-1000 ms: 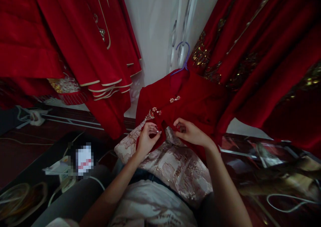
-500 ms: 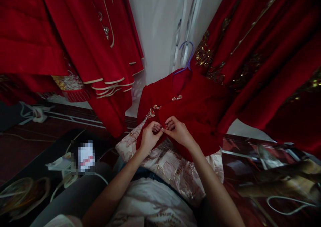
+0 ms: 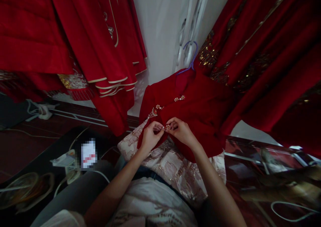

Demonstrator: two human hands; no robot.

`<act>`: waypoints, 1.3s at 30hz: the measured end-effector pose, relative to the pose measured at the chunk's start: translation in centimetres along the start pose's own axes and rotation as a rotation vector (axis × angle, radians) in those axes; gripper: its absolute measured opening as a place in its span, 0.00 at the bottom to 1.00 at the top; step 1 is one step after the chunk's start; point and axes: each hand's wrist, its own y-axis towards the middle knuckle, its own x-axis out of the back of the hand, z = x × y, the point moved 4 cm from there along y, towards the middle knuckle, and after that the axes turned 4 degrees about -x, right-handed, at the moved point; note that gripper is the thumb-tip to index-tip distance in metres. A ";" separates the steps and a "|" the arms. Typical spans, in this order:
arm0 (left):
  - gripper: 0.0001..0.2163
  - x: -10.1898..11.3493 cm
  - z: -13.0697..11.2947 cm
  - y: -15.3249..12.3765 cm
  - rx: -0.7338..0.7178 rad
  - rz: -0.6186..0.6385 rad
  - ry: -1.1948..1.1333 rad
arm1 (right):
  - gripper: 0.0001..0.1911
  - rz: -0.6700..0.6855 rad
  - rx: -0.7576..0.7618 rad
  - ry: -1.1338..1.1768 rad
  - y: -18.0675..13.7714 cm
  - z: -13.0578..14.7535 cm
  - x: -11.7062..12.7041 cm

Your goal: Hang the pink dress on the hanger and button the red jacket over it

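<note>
A red jacket point(image 3: 200, 113) on a purple hanger point(image 3: 192, 63) lies across my lap, over a pale pink floral brocade cloth point(image 3: 160, 166). Pearl flower fasteners point(image 3: 179, 98) and a jewelled ornament with a pendant point(image 3: 153, 111) run along its front. Low on that front, a flower-shaped beaded fastener point(image 3: 167, 127) shows between my fingertips. My left hand point(image 3: 152, 135) pinches its left end, and my right hand point(image 3: 182, 131) pinches the right side. Exactly how the two ends meet is too small to make out.
Red garments with pale piping point(image 3: 100, 53) hang at the left, and gold-embroidered red ones point(image 3: 263, 63) at the right. A white cabinet point(image 3: 160, 29) stands behind. On a dark surface at the left lies a coiled bundle point(image 3: 25, 190); a white cord loop point(image 3: 293, 211) is at the lower right.
My right hand has shifted slightly right, and more of the beaded fastener now shows between my fingers. The whole view has slid a little to the right.
</note>
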 end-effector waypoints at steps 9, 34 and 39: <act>0.04 -0.2 1.1 0.0 0.038 0.030 -0.062 | 0.09 0.005 -0.027 -0.007 0.1 -0.1 0.1; 0.06 -0.3 1.6 0.5 0.163 0.030 -0.228 | 0.08 0.017 0.044 -0.040 0.3 -0.7 0.1; 0.04 -0.2 1.6 0.7 0.151 0.073 -0.185 | 0.07 -0.017 0.045 -0.085 0.3 -0.7 -0.3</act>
